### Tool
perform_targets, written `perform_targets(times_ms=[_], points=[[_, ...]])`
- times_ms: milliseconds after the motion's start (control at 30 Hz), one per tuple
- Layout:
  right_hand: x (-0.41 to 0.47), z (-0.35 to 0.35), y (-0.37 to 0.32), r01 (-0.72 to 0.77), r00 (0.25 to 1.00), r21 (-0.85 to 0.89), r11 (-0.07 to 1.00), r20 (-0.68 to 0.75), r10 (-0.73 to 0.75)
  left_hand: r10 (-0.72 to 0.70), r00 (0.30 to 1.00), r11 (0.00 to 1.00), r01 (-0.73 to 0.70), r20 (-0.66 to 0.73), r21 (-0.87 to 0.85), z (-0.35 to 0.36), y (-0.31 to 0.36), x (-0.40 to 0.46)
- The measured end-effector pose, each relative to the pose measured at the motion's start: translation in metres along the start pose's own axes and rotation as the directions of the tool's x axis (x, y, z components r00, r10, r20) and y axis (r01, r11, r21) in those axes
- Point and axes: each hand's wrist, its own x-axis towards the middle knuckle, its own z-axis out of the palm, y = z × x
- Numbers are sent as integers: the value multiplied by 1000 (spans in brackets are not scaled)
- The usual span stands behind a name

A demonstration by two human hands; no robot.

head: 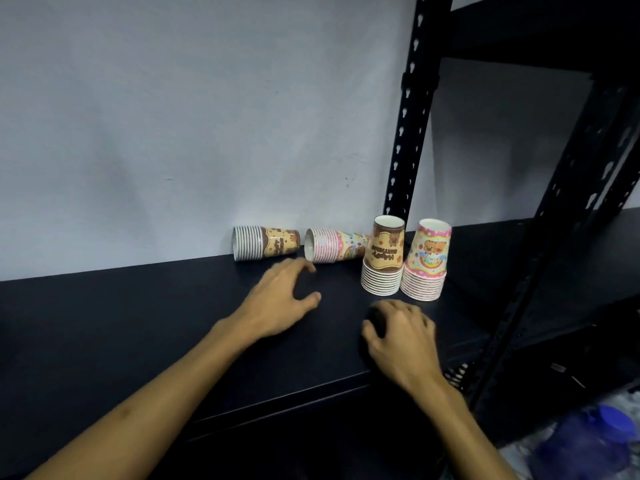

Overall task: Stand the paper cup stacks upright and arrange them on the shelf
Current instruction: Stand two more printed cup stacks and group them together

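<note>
The pink printed paper cup stack lying on its side (334, 245) on the black shelf (138, 323) rests just beyond the left hand (277, 303). Its long axis runs left to right along the wall, rims to the left. The left fingers (304, 266) are spread and hold nothing. The right hand (401, 334) is farther away, curled, also holding nothing. The brown lying stack (265, 242) waits further left of these fingers.

Black shelf (138, 323): four cup stacks (382, 261), apparently.

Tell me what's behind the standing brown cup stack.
Behind the standing brown cup stack lies the pink cup stack on its side by the wall; its narrow end is hidden.
</note>
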Motion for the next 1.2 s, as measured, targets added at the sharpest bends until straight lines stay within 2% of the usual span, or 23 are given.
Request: perform_targets(times_ms=[100,200,267,333,433,533,600,700,867,1000,1100,1200], points=[[9,12,-33,147,983,10,989,111,-147,-14,997,992,22,-70,124,-19,-21,22],[29,21,-57,164,967,70,984,184,-174,-36,990,974,65,-137,219,-32,-43,43],[45,26,-71,67,978,170,983,184,-99,-50,986,960,91,-160,264,-36,-56,54],[61,29,-85,-102,986,317,943,157,53,-61,983,947,112,-174,302,-36,-68,61],[86,32,-101,-308,951,527,792,152,269,-24,977,915,107,-211,389,-27,-85,63],[125,41,-105,-462,859,719,519,217,465,4,958,891,126,-285,436,-21,-98,61],[151,49,-101,-505,782,810,298,284,555,-5,949,896,145,-317,419,-23,-104,60],[177,58,-93,-500,731,853,149,323,601,-25,944,918,152,-328,367,-26,-110,59],[201,50,-96,-447,753,882,152,279,596,-66,926,935,187,-371,301,-27,-111,59],[217,53,-97,-446,758,891,81,328,564,-128,917,970,196,-378,147,-26,-113,61],[211,62,-95,-408,770,905,118,272,577,-180,914,979,201,-363,20,-30,-118,61],[194,72,-84,-330,823,928,175,192,535,-248,896,968,209,-368,-141,-37,-127,57]])
